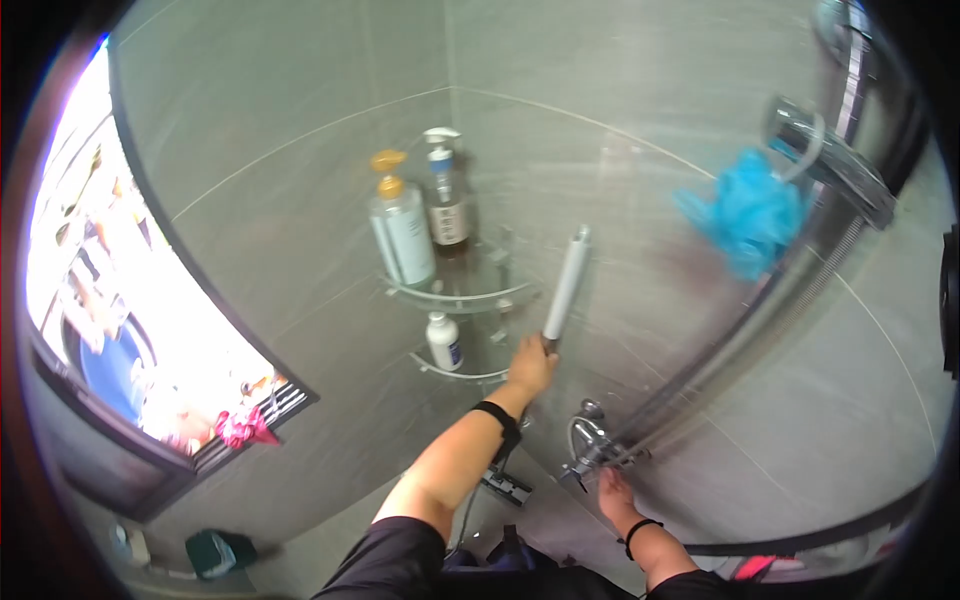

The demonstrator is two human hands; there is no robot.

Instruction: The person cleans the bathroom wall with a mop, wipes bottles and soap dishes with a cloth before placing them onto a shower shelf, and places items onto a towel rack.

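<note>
Work looks underway: left hand [531,367] grips a stick [567,285] above the tap [596,446]. Right hand [614,493] is at the tap — grip and remaining work unclear.

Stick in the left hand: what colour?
The stick is whitish, seen best in the head view.

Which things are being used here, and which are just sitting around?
Probably in use:
pale stick, in the left hand
shower tap, by the right hand

Probably just there:
orange-pump bottle
white-pump bottle
small white bottle
blue puff
</note>
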